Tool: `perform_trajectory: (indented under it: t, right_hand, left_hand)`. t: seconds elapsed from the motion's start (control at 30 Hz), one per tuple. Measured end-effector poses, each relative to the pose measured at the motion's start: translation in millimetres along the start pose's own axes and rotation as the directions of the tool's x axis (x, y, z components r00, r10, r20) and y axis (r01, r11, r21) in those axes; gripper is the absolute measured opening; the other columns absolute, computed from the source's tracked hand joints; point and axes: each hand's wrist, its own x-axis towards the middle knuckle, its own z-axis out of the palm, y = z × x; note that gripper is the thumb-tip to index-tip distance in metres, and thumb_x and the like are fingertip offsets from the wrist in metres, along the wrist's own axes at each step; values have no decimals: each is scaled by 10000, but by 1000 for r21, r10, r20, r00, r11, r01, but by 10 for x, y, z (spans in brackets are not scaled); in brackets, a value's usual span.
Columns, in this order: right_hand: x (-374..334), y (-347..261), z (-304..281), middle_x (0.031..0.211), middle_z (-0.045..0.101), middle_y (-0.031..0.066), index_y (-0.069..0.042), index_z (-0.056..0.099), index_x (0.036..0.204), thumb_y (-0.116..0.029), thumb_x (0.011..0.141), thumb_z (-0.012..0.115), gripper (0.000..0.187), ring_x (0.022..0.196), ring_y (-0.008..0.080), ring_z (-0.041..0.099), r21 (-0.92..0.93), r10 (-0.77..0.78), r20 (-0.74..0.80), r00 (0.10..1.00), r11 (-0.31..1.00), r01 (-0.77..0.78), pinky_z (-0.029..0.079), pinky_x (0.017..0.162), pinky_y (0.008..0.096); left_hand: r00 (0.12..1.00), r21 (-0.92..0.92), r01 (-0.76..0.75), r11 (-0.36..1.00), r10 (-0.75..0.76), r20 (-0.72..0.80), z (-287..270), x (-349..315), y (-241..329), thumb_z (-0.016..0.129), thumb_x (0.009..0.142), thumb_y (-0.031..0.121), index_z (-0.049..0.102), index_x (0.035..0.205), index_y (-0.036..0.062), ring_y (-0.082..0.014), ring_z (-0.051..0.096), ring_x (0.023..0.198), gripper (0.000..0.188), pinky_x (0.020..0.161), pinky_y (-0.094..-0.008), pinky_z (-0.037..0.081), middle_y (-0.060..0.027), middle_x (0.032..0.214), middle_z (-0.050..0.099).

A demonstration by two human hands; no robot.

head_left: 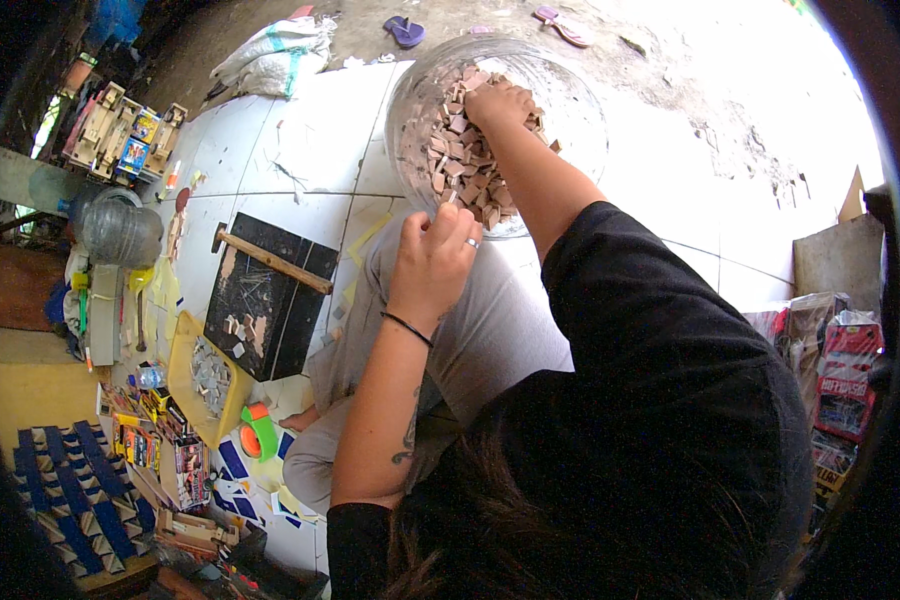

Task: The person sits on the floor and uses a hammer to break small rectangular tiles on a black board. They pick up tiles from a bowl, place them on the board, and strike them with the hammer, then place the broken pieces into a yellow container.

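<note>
A wide, clear plastic tub (580, 150) stands in front of me, holding a heap of small brown flat blocks (460, 150) that look like cut wood. Over the far part of the heap, my right hand (502, 103) has its fingers curled down into the blocks; what they grip is hidden. At the tub's near left rim, my left hand (432, 255) is closed, pinching one small block (450, 197) between thumb and fingertips. The left hand wears a ring and a dark wristband.
Left of my legs, a hammer (270, 258) lies across a black board (245, 300) with nails and chips. Nearby are a yellow tray (185, 385) of grey pieces and a green-and-orange tape roll (258, 432). Packaged goods (845, 390) stand at the right; sandals (404, 31) lie beyond the tiles.
</note>
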Motion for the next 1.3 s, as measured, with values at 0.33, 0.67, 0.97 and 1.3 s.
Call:
perform_trajectory:
  t: [0.33, 0.67, 0.97, 1.3]
  right_hand:
    - [-138, -59, 124, 1253, 432, 197, -15, 513, 1244, -321, 852, 444, 502, 1149, 381, 418, 149, -40, -84, 996, 987, 52, 333, 970, 459]
    - [-264, -277, 249, 977, 586, 180, -23, 652, 942, -102, 800, 501, 222, 951, 323, 557, 188, -383, -407, 829, 853, 487, 458, 819, 415]
    - [-307, -26, 122, 1030, 579, 182, -2, 637, 913, -239, 814, 526, 280, 986, 317, 543, 373, -39, -450, 892, 899, 228, 413, 844, 446]
    - [323, 393, 241, 1121, 560, 184, -9, 631, 1014, -186, 839, 496, 284, 1040, 325, 549, 363, 68, -224, 972, 932, 18, 462, 845, 426]
  left_hand:
    - [999, 32, -25, 999, 24, 37, 17, 2, -13, 657, 736, 242, 591, 890, 118, -163, 487, 1032, 209, 852, -361, 355, 11, 936, 546]
    - [998, 29, -44, 999, 43, 48, -8, -6, 8, 662, 733, 243, 585, 885, 114, -160, 484, 1032, 214, 842, -355, 358, 16, 950, 551]
    - [993, 84, -108, 991, 103, 65, -57, -15, 37, 557, 783, 198, 588, 870, 131, -126, 475, 1043, 114, 836, -344, 359, 34, 951, 553]
    - [996, 45, -82, 996, 81, 31, -34, -18, 21, 559, 782, 200, 602, 867, 124, -134, 480, 1034, 122, 835, -345, 357, 26, 957, 558]
